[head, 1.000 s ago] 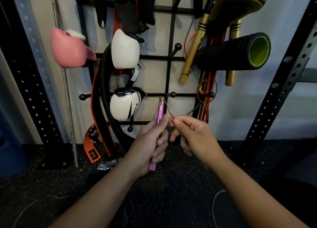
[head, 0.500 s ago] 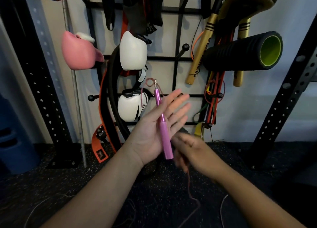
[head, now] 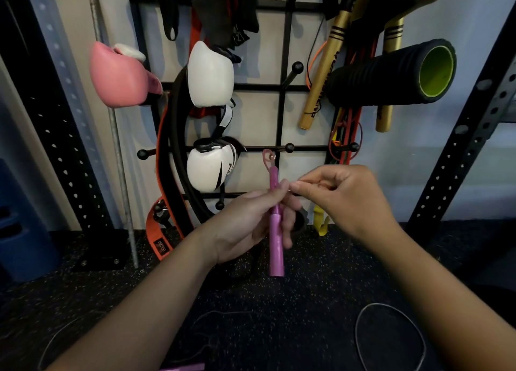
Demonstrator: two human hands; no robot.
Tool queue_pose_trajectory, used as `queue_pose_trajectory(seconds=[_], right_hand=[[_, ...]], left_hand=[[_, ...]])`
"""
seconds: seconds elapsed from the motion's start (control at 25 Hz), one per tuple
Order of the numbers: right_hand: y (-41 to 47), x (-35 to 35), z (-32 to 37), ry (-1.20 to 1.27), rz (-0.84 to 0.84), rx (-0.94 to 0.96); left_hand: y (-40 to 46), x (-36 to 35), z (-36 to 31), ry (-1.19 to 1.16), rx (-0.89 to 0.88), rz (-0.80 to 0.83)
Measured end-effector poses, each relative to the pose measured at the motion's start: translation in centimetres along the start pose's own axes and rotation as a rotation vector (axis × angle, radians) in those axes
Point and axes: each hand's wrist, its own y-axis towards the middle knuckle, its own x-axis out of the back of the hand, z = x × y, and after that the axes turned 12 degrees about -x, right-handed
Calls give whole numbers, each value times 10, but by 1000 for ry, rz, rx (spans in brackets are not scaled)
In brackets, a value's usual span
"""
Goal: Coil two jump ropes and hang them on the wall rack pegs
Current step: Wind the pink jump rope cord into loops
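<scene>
Left hand (head: pixel 245 225): fingers wrapped around one pink jump rope handle (head: pixel 275 225), held upright in front of the wall rack (head: pixel 282 113), lower end sticking out below the palm. Small cable loop at the handle's top, just under the rack's lower bar.

Right hand (head: pixel 343 200): fingers (head: pixel 300 186) pinched together right beside the handle's upper part, apparently on the thin cable; too fine to confirm.

Second pink handle (head: pixel 184 367) lies on the floor (head: pixel 321 287) at the bottom edge, only partly in frame. Thin cable loops on the floor: one at lower right (head: pixel 360 314), fainter ones at lower left.

On the rack: 1 pink boxing glove (head: pixel 120 77), 2 white boxing gloves (head: pixel 210 74), 1 black foam roller (head: pixel 391 73) with green core, 2 gold sticks (head: pixel 321 74). Bare ball-tipped pegs (head: pixel 289 147) visible: at least 3.
</scene>
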Motion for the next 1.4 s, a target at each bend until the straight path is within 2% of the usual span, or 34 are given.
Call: queue_pose_trajectory(seconds=[0.08,0.24,0.4,0.52,0.68,0.76,0.92,1.0,1.08,1.16,1.24,1.32,1.4], right_hand=[[2,1,-8,34,-5,-32],[7,5,-7,12,145,5],[6,7,-5,130,20,-29],[4,6,-4,109,-52,-61],[5,7,-4,226,192,-143],[4,7,-3,242,253,-158],[4,3,-2,184,145,-91],[4,-3,-8,135,117,-103],[-1,-13,-14,32,216,-150],[-9,-25,-17,-128,378,-175],[-19,-30,-10,-212,530,-157],[-22,-20,5,-299,604,-76],[-19,-5,23,-411,579,-8]], left_hand=[[2,-1,0,-57,-17,-12],[4,0,0,-67,-26,36],[7,-1,2,-77,-43,23],[7,3,3,-35,-75,22],[4,3,3,-37,-70,42],[2,-2,0,-72,-50,30],[-2,0,-10,-191,5,118],[-3,0,-17,-306,-32,165],[0,-6,-24,-465,-158,75],[8,-8,-28,-560,-303,-84],[14,1,-28,-351,-385,-202],[13,13,-27,84,-357,-267],[6,20,-25,429,-264,-204]])
